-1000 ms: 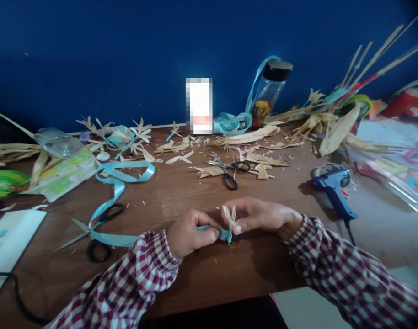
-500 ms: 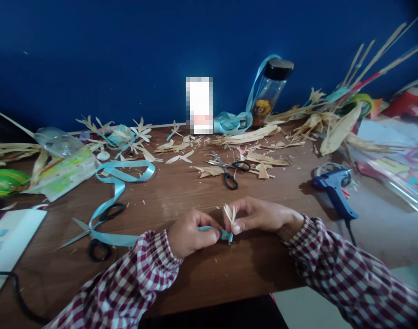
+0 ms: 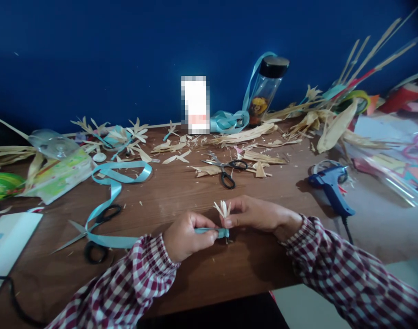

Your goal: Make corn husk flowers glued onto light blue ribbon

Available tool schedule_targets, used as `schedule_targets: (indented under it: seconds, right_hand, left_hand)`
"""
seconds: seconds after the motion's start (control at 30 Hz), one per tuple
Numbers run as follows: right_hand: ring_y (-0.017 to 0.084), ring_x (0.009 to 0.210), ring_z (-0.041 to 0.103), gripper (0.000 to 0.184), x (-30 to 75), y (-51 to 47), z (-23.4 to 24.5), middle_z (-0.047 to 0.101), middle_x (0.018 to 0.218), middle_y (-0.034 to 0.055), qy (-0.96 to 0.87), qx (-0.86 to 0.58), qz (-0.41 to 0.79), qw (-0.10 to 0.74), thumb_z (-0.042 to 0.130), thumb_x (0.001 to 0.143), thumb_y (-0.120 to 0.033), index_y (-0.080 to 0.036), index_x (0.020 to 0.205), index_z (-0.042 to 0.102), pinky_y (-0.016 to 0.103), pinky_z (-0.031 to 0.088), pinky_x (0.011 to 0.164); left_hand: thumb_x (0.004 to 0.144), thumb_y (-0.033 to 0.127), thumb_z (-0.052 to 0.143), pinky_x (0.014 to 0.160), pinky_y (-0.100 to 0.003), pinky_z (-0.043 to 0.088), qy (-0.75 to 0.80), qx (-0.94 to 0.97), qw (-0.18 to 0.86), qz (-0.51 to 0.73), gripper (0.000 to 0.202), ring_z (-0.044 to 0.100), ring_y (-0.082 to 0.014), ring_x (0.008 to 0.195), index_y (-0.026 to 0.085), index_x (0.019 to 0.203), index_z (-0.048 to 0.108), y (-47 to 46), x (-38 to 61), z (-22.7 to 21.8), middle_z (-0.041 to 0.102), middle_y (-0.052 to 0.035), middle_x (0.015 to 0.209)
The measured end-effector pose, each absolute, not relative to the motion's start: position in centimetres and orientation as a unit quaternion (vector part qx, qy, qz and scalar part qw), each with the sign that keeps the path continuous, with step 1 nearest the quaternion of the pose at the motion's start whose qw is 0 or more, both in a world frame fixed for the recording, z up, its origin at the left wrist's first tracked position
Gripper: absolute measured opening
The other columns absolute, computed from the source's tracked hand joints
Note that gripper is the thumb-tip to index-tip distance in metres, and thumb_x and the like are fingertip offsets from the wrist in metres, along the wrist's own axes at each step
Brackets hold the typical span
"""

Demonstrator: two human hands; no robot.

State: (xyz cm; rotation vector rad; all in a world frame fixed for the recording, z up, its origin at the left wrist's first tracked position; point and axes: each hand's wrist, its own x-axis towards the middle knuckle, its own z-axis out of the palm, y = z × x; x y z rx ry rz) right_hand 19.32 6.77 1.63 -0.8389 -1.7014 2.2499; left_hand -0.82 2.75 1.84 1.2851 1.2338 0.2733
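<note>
My right hand (image 3: 254, 216) pinches the corn-husk flower (image 3: 224, 209), my left hand (image 3: 185, 236) pinches the blue satin ribbon (image 3: 204, 230), and I should pull it snug.

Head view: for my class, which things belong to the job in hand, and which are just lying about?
Belong, it seems:
pale petalled piece, pinched by the right hand
blue ribbon strip, held in the left hand
probably the glue gun, near scissors and far scissors, none held

Just lying about, apparently:
pale scraps
black-lidded bottle
green striped object
</note>
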Motion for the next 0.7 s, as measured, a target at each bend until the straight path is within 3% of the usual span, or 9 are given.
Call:
schedule_targets:
  seconds: [0.5, 0.7]
  right_hand:
    - [0.006, 0.052, 0.048, 0.026, 19.16, 6.38, 0.95, 0.053, 0.065, -0.0038, -0.595, -0.288, 0.743, 0.109, 0.060, 0.080, -0.041, -0.015, 0.078, 0.057, 0.018, 0.040, 0.047]
    - [0.006, 0.048, 0.050, 0.025, 18.92, 6.13, 1.14, 0.054, 0.065, -0.0038, -0.617, -0.326, 0.706, 0.124, 0.059, 0.080, -0.040, -0.015, 0.078, 0.056, 0.017, 0.041, 0.044]
  left_hand:
    - [0.067, 0.030, 0.059, 0.041, -0.021, 0.023, 0.543, 0.604, 0.575, 0.100, 0.021, 0.029, -0.0072, 0.043, 0.013, 0.069, 0.071, 2.38, -0.65, 2.34, 0.041, 0.0047, 0.044]
    - [0.066, 0.027, 0.057, 0.042, -0.019, 0.026, 0.553, 0.625, 0.541, 0.102, 0.020, 0.033, -0.0072, 0.044, 0.012, 0.067, 0.070, 2.22, -0.14, 2.54, 0.044, 0.0038, 0.046]
